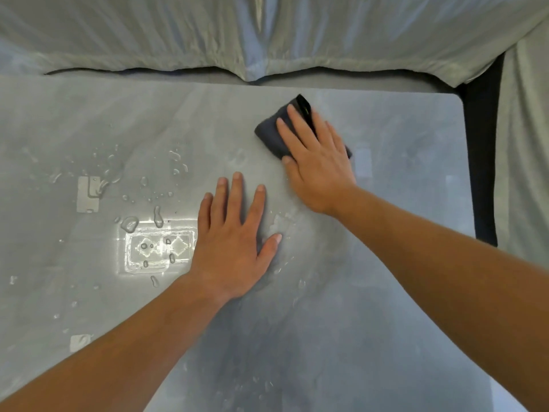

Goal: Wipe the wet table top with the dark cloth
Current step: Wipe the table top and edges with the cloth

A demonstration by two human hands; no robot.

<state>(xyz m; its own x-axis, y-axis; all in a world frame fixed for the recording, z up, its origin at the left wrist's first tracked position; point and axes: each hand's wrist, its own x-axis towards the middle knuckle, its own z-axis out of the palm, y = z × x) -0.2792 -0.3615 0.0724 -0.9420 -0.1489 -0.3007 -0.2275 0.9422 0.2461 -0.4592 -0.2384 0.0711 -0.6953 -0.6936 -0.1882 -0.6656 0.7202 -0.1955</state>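
The grey table top (pixel 371 292) fills most of the head view, its far right corner rounded and its far edge running below a pale draped fabric (pixel 267 34) that hangs behind it.

Right hand (pixel 315 162): lies flat, palm down, fingers extended and slightly spread, pressing on the dark cloth (pixel 271 135). The hand does not grip the cloth; it covers the cloth's near and right portions, with the fingertips reaching toward the cloth's far corner. The thumb rests at the cloth's near edge.

Dark cloth: folded into a compact pad, lying on the table top in the far right area, near the far edge but not touching it. A black strip or tag shows at its far corner; detail there is too small to read.

Left hand (pixel 234 245): lies flat on the bare table top, palm down, fingers straight and spread, thumb angled to the right. It holds nothing. It sits nearer the person than the right hand, and the two hands do not touch.

Surface condition: water droplets (pixel 142 203) and small puddles are scattered over the left half of the table top, to the left of the left hand. A bright reflection (pixel 157 248) lies among them, just beside the left hand. A few droplets also show by the left thumb and toward the near edge. The area to the right of the cloth appears free of droplets.
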